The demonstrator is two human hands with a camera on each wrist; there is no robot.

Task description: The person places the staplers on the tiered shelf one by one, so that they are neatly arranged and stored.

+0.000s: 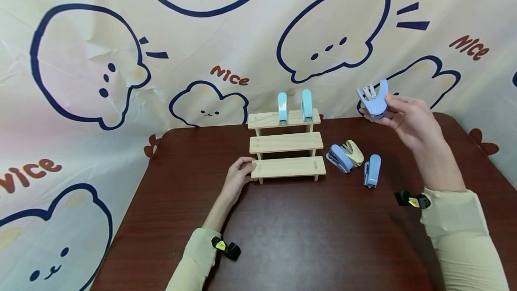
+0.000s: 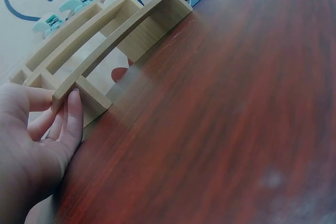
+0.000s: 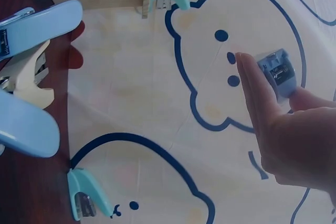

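Judging this a transfer step, the right hand (image 1: 414,122) pinches a blue stapler (image 1: 376,105) between its fingers, upper right of the frame, while the left hand (image 1: 235,178) grips the central wooden rack (image 1: 286,143); next likely calls for controlled lowering.

The table (image 1: 282,237) is viewed downward from the head, closer in 2 wrist views; the rack (image 1: 286,143) is shared by all.

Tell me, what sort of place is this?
Probably an indoor tabletop workspace: a brown table, a cartoon-printed sheet behind it, and a three-step wooden stand with two staplers on top.
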